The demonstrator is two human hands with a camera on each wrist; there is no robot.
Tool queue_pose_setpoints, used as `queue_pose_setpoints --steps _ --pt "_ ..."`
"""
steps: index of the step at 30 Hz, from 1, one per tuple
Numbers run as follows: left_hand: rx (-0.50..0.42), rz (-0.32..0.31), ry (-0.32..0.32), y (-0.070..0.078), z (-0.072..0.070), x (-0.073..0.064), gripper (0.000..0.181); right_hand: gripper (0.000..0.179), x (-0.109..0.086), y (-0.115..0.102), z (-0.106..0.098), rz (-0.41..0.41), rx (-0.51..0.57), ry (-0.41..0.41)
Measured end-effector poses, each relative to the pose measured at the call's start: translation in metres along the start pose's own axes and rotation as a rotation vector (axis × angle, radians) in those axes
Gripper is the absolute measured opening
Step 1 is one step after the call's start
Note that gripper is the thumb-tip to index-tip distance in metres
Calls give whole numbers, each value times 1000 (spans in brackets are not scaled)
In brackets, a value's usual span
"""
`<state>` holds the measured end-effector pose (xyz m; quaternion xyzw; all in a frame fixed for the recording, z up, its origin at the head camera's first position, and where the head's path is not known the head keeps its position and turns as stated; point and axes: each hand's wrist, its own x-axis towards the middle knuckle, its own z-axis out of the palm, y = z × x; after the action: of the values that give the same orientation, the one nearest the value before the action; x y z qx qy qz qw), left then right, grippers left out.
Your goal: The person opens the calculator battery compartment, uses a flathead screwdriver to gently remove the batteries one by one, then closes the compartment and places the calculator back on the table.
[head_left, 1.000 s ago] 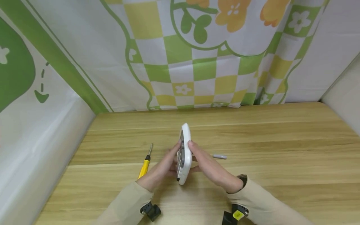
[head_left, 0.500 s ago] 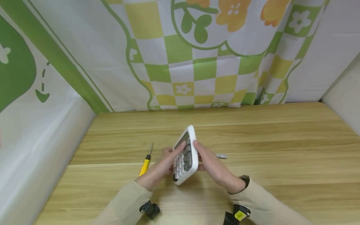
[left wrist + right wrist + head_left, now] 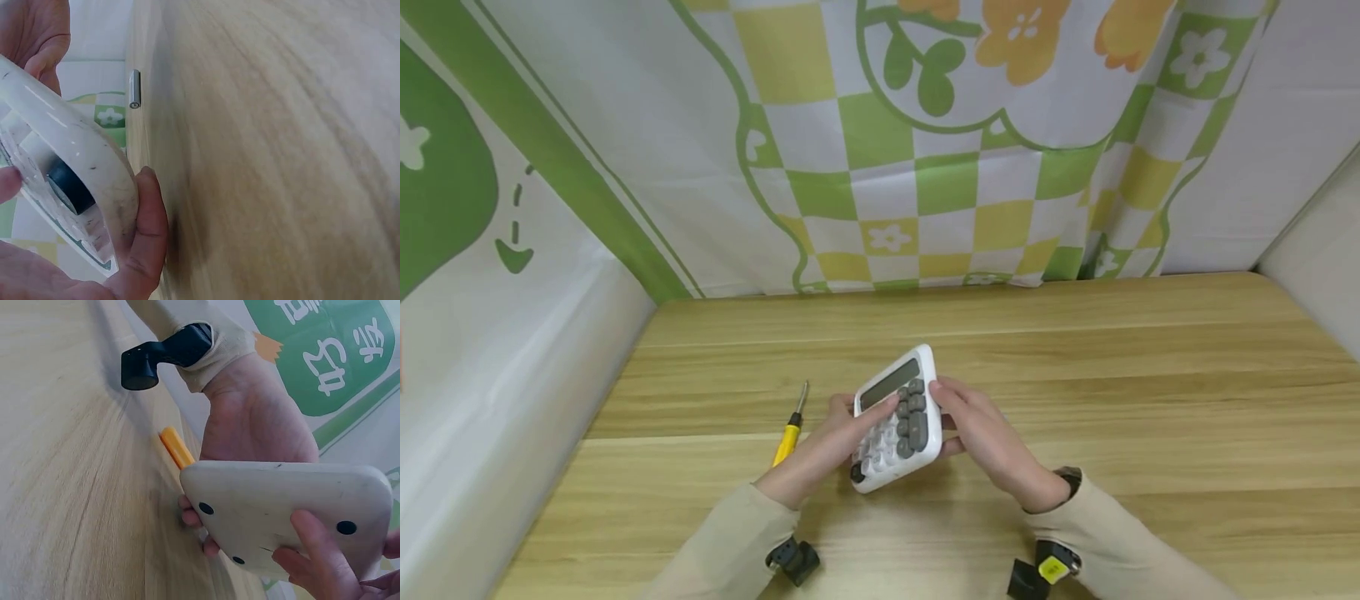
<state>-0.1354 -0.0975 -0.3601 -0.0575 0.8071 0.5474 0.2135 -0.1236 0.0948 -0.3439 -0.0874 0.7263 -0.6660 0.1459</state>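
A white calculator, with grey and white keys and a dark display strip, is held tilted above the table between both hands. My left hand grips its left side, thumb across the keys and other fingers wrapped behind the lower edge. From the right, my right hand holds the opposite edge with its thumb on the rim and fingers behind. In the right wrist view, the calculator's plain back shows round black feet, and right-hand fingers lie against it.
A yellow-handled screwdriver lies on the wooden table just left of the left forearm. A small silver-grey cylinder like a battery lies beyond the calculator, mostly hidden by the right hand in the head view. A patterned curtain hangs behind.
The calculator has turned from nearly edge-on to show its keys and display to the head camera. Both hands turned with it, the right one shifting slightly right and covering more of the grey cylinder.
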Motion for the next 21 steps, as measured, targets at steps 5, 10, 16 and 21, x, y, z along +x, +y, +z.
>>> queue_pose_setpoints --steps 5,10,16,21 --pt "12 12 15 -2 -3 -1 83 47 0 2 -3 28 -30 47" --pt "18 46 40 -4 -7 -2 74 45 1 3 -5 46 -65 71" --pt "16 80 64 -4 -10 -3 66 44 2 4 -6 61 -83 102" --pt "23 101 65 -4 -13 -3 69 43 2 8 -8 51 -100 92"
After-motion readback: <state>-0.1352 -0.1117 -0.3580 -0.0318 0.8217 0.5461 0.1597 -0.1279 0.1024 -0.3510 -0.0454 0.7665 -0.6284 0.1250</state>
